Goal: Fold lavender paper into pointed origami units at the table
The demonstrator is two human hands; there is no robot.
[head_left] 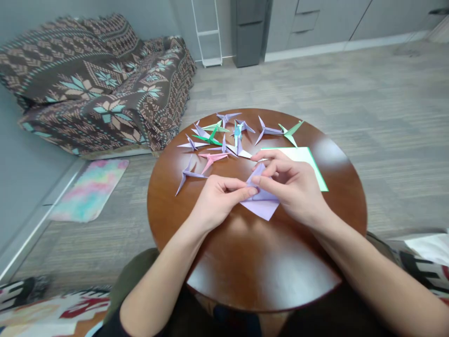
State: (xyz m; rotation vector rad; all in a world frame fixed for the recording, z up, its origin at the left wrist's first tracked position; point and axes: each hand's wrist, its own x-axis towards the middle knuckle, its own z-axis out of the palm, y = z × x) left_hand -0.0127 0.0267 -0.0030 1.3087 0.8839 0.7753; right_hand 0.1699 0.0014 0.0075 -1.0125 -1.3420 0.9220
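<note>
A partly folded sheet of purple origami paper is held just above the round wooden table, one pointed corner toward me. My left hand pinches its left side between thumb and fingers. On the upper right part, my right hand grips a raised purple flap with thumb and fingertips. Beyond the hands lie several folded paper cranes, among them a pink crane, a green crane and a purple crane. Partly behind my right hand is a stack of white sheets with a green edge.
The round brown table stands before me. A sofa with a patterned cover is at the back left, with a pastel mat on the floor beside it. A white rack and grey cabinets line the far wall.
</note>
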